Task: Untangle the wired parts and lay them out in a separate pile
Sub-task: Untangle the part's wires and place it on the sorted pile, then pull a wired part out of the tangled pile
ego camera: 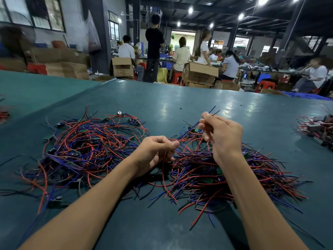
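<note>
On the teal table (pixel 180 105), directly before you, the wired parts lie in two heaps, a left heap (pixel 86 147) and a right heap (pixel 225 177), with your hands raised between and above them. Your left hand (pixel 155 150) is curled, thumb pressed to forefinger on a red lead (pixel 163 170) that hangs down to the table. Your right hand (pixel 223 134), held apart from it and higher, pinches the ends of a blue lead (pixel 211 110) and a dark one at its fingertips. A small green board (pixel 195 131) shows just below the right fingers; whether it belongs to the held leads cannot be told, nor which heap is the sorted one.

Handling, as a judgement: each part is light, its leads thin, limp and springy, the insulation likely smooth enough to slip through a loose pinch. Take hold near the board rather than at a free tip — a hard tug may strain the joint. Neighbouring loops will snag and ride up with whatever you lift. Well apart at the right edge sits a third cluster (pixel 319 129) of wired pieces. Cardboard boxes (pixel 200 73) and workers (pixel 180 56) stand beyond the table — none in your way.
</note>
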The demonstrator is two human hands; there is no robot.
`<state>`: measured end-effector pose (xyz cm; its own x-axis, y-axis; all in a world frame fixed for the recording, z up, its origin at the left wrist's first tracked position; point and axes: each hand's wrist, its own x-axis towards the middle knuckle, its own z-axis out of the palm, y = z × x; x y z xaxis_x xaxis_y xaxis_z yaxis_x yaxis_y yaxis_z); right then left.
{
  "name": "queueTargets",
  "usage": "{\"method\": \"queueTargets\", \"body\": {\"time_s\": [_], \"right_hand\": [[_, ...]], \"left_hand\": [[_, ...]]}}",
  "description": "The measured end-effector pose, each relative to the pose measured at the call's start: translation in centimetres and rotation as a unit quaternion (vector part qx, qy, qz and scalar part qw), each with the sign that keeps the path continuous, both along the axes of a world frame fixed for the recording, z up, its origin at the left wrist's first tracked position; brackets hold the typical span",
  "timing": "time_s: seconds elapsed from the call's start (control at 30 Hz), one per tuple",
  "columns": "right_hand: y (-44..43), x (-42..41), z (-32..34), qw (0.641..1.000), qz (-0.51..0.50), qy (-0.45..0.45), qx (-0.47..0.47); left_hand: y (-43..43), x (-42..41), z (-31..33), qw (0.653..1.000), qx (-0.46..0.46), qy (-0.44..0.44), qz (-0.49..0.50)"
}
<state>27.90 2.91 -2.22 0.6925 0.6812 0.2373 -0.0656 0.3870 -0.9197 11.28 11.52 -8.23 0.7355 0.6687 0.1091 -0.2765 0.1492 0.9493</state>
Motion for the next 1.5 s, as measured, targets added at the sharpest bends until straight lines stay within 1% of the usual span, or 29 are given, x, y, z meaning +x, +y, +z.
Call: {"method": "queueTargets", "body": {"time_s": [0.17,0.3,0.4,0.47,0.5,0.57,0.63,0.67,0.73,0.77,0.83,0.93,1.1,1.2,1.33,1.43,1.5], "right_hand": [[-0.3,-0.4,0.2,1.000,0.001,0.023,0.016],[-0.4,-1.2,0.8,0.998,0.004,0.033,0.047],[-0.7,-1.2,1.5,0.991,0.011,0.055,0.121],[-1.0,-0.6,2.0,0.981,0.018,0.067,0.179],[-1.1,-0.5,2.1,0.979,0.017,0.060,0.192],[-1.1,-0.9,1.8,0.985,0.004,0.004,0.173],[-0.7,-2.2,0.7,0.988,-0.018,-0.103,0.110],[-0.4,-2.9,0.0,0.983,-0.024,-0.166,0.071],[0.2,-4.4,-1.4,0.961,-0.017,-0.276,-0.002],[0.4,-5.0,-1.9,0.949,-0.006,-0.314,-0.027],[0.7,-5.7,-2.9,0.930,0.028,-0.364,-0.047],[0.9,-5.9,-3.8,0.912,0.067,-0.399,-0.067],[1.0,-5.3,-3.9,0.920,0.106,-0.368,-0.078],[1.1,-5.1,-4.1,0.913,0.114,-0.381,-0.088],[1.2,-5.4,-4.5,0.872,0.094,-0.468,-0.104],[1.3,-4.9,-4.3,0.857,0.093,-0.492,-0.120],[1.1,-4.7,-4.1,0.846,0.120,-0.505,-0.122]], "left_hand": [[0.0,0.0,0.0,1.000,0.007,0.015,0.004],[0.0,0.1,0.2,1.000,0.008,0.007,0.004],[-0.2,0.0,0.3,1.000,0.000,0.003,0.013],[-0.1,-0.2,0.6,0.999,-0.024,-0.014,0.025],[0.0,-0.3,0.7,0.998,-0.045,-0.028,0.030],[0.4,-0.6,0.9,0.994,-0.090,-0.062,0.031],[0.8,-0.9,0.9,0.987,-0.121,-0.100,0.025],[1.0,-1.0,0.9,0.984,-0.130,-0.118,0.023],[1.2,-1.3,0.8,0.979,-0.142,-0.147,0.024],[1.3,-1.5,0.9,0.976,-0.148,-0.160,0.024],[1.5,-1.5,0.9,0.972,-0.153,-0.175,0.030],[1.5,-1.4,0.8,0.976,-0.129,-0.170,0.030],[1.1,-0.7,0.6,0.987,-0.060,-0.143,0.044],[1.1,-0.5,0.5,0.988,-0.037,-0.133,0.074],[0.9,-0.2,0.2,0.984,0.011,-0.112,0.135],[0.9,0.0,0.2,0.976,0.007,-0.098,0.195],[1.2,-0.1,0.1,0.968,0.001,-0.089,0.237]]}}
